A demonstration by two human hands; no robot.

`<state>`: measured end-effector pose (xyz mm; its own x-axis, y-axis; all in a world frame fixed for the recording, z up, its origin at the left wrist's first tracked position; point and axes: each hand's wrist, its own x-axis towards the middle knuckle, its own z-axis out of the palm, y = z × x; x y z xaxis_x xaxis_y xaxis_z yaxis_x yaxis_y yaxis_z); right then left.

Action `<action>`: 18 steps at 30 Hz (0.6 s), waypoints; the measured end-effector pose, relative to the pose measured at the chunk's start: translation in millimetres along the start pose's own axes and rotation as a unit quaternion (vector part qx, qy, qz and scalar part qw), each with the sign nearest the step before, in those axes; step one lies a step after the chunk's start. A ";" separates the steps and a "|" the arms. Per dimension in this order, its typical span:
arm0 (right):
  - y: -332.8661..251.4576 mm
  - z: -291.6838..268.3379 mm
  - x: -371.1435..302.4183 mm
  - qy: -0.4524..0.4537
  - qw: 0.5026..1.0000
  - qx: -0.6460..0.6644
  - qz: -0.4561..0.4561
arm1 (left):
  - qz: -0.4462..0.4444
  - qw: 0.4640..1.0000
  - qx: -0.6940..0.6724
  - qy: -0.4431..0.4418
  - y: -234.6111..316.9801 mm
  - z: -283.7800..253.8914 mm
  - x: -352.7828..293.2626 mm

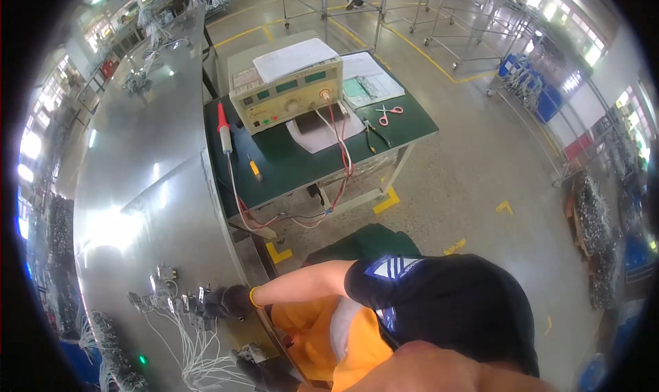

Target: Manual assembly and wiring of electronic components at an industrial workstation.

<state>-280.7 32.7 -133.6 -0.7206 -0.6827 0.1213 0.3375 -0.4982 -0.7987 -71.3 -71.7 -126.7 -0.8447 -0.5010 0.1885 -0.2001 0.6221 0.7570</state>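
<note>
On the shiny metal bench at left, my right hand (230, 301), in a dark glove, rests at the end of a row of small metal-and-grey connector parts (185, 303). Its fingers look curled in against the nearest part, but what they grip is hidden. Lower down, by the bench's edge, my left hand (268, 375) is also in a dark glove and partly cut off by the lower rim. It is closed beside a small metal piece (252, 353). Thin white wires (195, 354) run from the connector parts toward that hand. One more metal part (165, 272) lies just beyond the row.
A green-topped table (295, 164) bears a test instrument (288, 90), a red-and-white probe (224, 128), a yellow-handled tool (255, 167), pliers (374, 136) and pink-handled scissors (386, 115). Wire bundles (110, 351) lie at the bench's left. Wheeled racks (473, 35) stand behind.
</note>
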 end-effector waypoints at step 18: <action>-42.2 18.6 -33.3 0.055 0.952 -0.289 0.079 | -0.115 0.980 0.162 -0.024 109.3 -4.3 -10.7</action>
<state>-259.6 66.4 -93.0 -0.7588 -0.6482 -0.0637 0.0795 0.0050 -0.9968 -82.0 -0.9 -43.3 -0.7796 -0.6263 0.0011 -0.5280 0.6581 0.5367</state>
